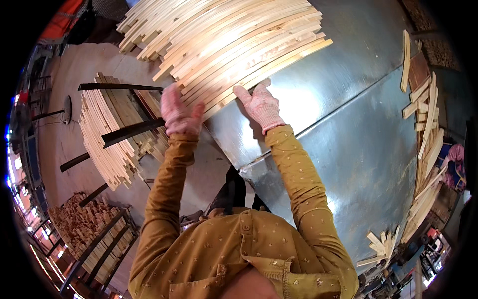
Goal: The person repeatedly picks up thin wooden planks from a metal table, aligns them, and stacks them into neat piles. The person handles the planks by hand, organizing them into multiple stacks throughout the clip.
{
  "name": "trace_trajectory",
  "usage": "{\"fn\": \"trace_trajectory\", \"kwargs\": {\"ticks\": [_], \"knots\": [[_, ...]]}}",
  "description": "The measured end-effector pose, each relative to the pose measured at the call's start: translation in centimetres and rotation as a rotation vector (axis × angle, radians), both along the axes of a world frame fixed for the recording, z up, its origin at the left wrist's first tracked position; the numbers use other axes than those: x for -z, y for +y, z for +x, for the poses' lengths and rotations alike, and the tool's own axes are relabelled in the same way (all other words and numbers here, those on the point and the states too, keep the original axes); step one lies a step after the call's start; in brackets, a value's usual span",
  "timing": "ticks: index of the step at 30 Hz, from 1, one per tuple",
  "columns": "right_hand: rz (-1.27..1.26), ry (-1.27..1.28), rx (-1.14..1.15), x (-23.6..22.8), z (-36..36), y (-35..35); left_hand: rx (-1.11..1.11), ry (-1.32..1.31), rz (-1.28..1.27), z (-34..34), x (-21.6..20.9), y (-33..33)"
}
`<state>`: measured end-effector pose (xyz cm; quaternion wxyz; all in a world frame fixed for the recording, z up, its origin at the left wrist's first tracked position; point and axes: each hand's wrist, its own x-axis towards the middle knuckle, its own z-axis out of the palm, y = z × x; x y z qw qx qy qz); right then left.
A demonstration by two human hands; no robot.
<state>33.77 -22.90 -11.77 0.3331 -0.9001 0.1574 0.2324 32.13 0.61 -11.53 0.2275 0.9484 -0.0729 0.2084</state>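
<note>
Side by side on the metal table lies a wide layer of pale wooden strips (239, 45), their left ends uneven. My left hand (181, 112), in a pink-and-white work glove, is at the left ends of the nearest strips. Its thumb stands apart from its raised fingers, and it grips nothing. Over the table, my right hand (260, 103), gloved the same way, has its fingers spread, with the fingertips at the long near edge of the layer. Whether they press on that strip cannot be told.
The shiny metal table (358, 129) has a seam across it. Dark metal bars (132, 132) jut out at the left beside a stack of strips (107, 134). A rack of short wood pieces (89, 224) stands lower left. Loose offcuts (425, 114) line the table's right edge.
</note>
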Motion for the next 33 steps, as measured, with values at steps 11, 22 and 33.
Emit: {"fn": "trace_trajectory", "kwargs": {"ticks": [11,22,33], "knots": [[-0.466,-0.573,0.106,-2.0,9.8,-16.4,-0.568,0.596,-1.777,-2.4,6.8,1.9],[-0.487,-0.704,0.126,-0.9,15.3,-17.7,-0.553,0.368,-1.728,-4.4,13.1,4.8],[1.22,-0.843,0.571,-9.1,1.4,-10.6,0.47,-0.222,-2.164,-2.2,-7.4,3.4]]}}
